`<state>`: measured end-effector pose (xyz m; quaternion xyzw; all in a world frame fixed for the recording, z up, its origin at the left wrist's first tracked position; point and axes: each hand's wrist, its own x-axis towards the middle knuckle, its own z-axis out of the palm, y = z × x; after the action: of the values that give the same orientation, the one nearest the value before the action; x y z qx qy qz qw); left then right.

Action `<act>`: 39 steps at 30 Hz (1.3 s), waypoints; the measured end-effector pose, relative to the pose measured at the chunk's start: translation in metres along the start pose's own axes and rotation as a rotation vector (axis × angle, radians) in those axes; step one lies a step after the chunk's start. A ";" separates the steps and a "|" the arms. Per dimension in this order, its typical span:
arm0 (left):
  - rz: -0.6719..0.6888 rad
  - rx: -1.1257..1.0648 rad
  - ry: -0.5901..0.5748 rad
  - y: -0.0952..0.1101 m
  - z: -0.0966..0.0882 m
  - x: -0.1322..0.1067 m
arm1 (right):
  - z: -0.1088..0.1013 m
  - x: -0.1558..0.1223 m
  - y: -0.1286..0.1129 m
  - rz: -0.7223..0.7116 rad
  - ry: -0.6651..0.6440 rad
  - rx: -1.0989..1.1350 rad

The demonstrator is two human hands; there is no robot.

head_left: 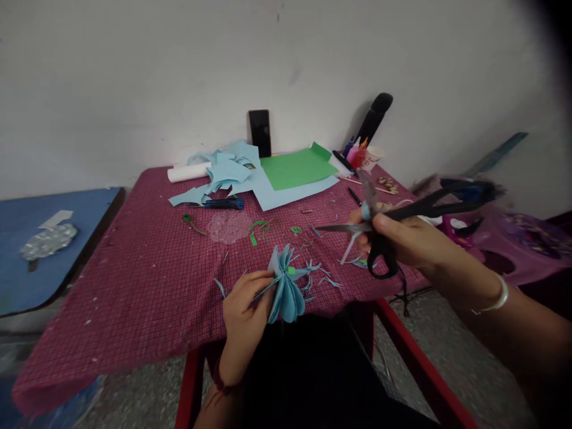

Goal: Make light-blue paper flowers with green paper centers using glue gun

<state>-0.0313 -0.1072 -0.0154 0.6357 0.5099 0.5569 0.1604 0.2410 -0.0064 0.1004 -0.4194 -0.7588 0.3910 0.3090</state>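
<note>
My left hand is closed on a folded light blue paper flower with fanned petals, held at the near edge of the table. My right hand is closed on black scissors and a small bit of blue paper, lifted above the table to the right of the flower. The scissor blades point left, and their long handles stretch off to the right, blurred.
A red checked cloth covers the table, strewn with blue and green paper scraps. Farther back lie blue paper sheets, a green sheet, a blue cutter, a white roll, glue bottles and a phone leaning on the wall. A blue table stands left.
</note>
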 end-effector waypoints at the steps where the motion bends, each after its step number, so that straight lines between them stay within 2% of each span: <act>1: 0.006 0.001 -0.001 -0.001 0.000 0.000 | -0.003 0.004 -0.009 -0.013 -0.105 0.004; 3: 0.017 0.002 0.000 -0.001 0.001 0.000 | -0.007 0.014 -0.029 -0.084 -0.296 -0.057; 4: 0.020 0.002 -0.001 -0.001 0.001 0.000 | -0.007 0.019 -0.039 -0.113 -0.345 -0.087; 8: 0.018 0.001 -0.016 0.000 -0.001 0.000 | 0.002 0.038 -0.070 -0.186 -0.421 -0.124; 14: 0.059 0.026 -0.012 0.003 -0.003 0.000 | 0.020 0.052 -0.077 -0.254 -0.630 -0.234; 19: 0.118 0.041 -0.001 0.004 -0.002 0.000 | 0.030 0.052 -0.076 -0.321 -0.711 -0.263; 23: 0.112 0.042 -0.014 0.004 -0.001 0.000 | 0.036 0.053 -0.078 -0.336 -0.757 -0.287; 29: 0.112 0.015 -0.009 0.004 0.000 -0.003 | 0.040 0.054 -0.080 -0.310 -0.780 -0.304; 39: 0.213 0.047 0.004 0.001 -0.003 -0.004 | 0.040 0.054 -0.089 -0.386 -0.784 -0.361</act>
<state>-0.0329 -0.1119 -0.0161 0.6886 0.4529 0.5600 0.0842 0.1492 -0.0027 0.1637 -0.1386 -0.9382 0.3171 -0.0114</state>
